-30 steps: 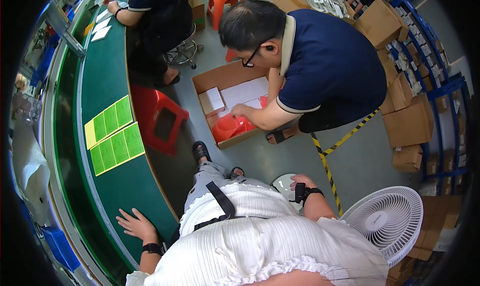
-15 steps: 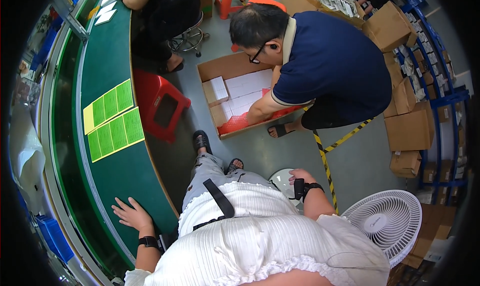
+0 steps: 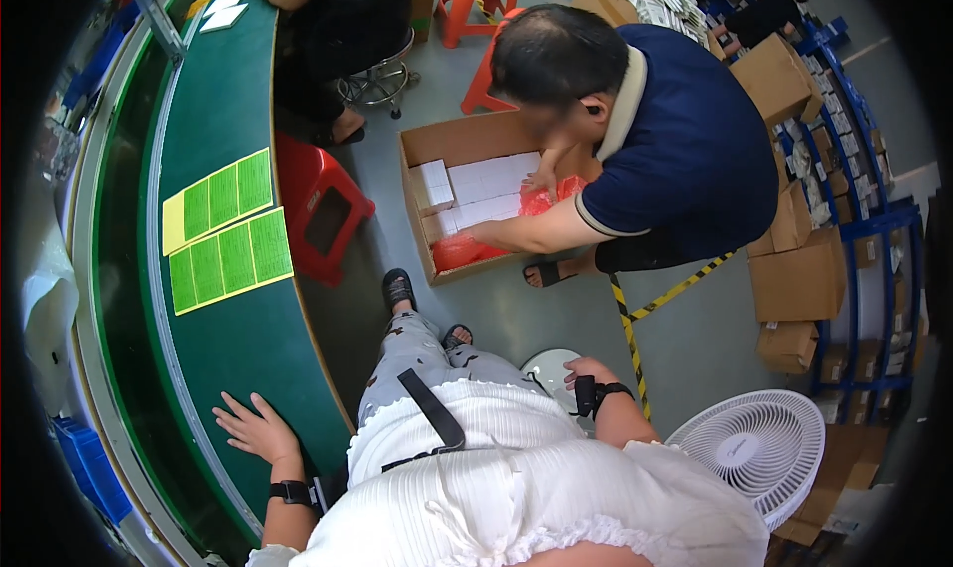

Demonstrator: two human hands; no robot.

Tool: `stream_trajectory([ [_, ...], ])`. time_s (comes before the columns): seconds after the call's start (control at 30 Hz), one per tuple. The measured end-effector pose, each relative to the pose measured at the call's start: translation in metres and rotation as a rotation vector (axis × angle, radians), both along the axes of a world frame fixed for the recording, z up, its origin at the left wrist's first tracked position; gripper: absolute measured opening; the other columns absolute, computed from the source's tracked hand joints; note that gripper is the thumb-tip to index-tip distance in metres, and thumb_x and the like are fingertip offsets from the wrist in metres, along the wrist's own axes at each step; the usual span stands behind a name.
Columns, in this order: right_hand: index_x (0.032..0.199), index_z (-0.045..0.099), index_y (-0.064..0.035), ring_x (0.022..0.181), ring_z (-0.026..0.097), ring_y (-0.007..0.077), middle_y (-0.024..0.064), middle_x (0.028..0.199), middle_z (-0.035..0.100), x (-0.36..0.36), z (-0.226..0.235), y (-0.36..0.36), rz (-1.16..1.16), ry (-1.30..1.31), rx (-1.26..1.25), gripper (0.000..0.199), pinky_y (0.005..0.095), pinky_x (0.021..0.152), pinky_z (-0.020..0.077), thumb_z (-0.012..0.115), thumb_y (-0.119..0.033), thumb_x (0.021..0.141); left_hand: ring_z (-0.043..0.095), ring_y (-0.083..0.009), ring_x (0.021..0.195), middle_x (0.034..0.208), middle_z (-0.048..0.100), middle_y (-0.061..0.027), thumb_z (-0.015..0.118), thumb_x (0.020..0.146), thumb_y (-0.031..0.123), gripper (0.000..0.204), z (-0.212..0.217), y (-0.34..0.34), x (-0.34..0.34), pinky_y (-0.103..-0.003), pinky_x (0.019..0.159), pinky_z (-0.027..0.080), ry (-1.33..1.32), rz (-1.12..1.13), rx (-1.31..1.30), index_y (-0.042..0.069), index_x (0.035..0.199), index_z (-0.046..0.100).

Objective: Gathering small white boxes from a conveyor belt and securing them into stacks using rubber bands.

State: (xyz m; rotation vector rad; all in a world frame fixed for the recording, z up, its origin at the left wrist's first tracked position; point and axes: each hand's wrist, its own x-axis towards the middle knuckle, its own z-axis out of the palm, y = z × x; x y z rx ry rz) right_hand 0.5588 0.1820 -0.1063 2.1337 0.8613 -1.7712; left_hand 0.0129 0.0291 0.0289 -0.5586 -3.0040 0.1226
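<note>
My left hand (image 3: 260, 430) lies flat on the green tabletop (image 3: 233, 354), open with fingers spread and nothing in it. Beyond it on the same surface are two yellow sheets with green printed panels, a nearer one (image 3: 230, 265) and a farther one (image 3: 220, 202). By my hip hangs my right hand (image 3: 584, 371), its fingers loosely bent and partly visible, with nothing seen in them. Behind that hand shows a round white base (image 3: 549, 370) on the floor; whether they touch I cannot tell. Both wrists wear black bands.
Ahead, a co-worker (image 3: 695, 140) crouches over a cardboard box (image 3: 422, 145) holding white boxes and red bubble wrap (image 3: 465, 251). A red stool (image 3: 323, 210) stands beside the table. A white fan (image 3: 749, 453) is at my right; cartons (image 3: 799, 279) and blue racks line the far right.
The co-worker's hands have shifted over the red bubble wrap, one now nearer the box's middle, and the head has moved right. My view has shifted slightly; my hands keep their places.
</note>
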Motion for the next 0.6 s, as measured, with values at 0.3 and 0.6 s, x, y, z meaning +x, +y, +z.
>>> stream_trajectory([
  [0.3,0.115,0.049,-0.0004,0.084,0.061,0.0232,0.0144,0.098,0.059,-0.04,0.038,0.051,0.111,-0.099,-0.048,0.04,0.0377,0.067,0.0504,0.049,-0.027,0.086,0.013,-0.0321,0.132,0.143,0.015,-0.0158,0.029,0.092,0.04,0.053,0.001,-0.009,-0.003,-0.05,0.104,0.011,0.017,-0.059,0.045,0.015,0.138,0.02],
  [0.6,0.116,0.049,-0.0022,0.095,0.052,0.0351,0.02,0.102,0.055,-0.204,0.101,0.111,1.102,0.126,0.572,0.041,0.0398,0.085,0.041,0.052,-0.026,0.083,0.011,-0.032,0.132,0.143,0.014,-0.017,0.026,0.092,0.041,0.055,0.011,-0.004,-0.001,-0.047,0.106,0.008,-0.055,-0.041,0.071,0.011,0.138,0.021],
])
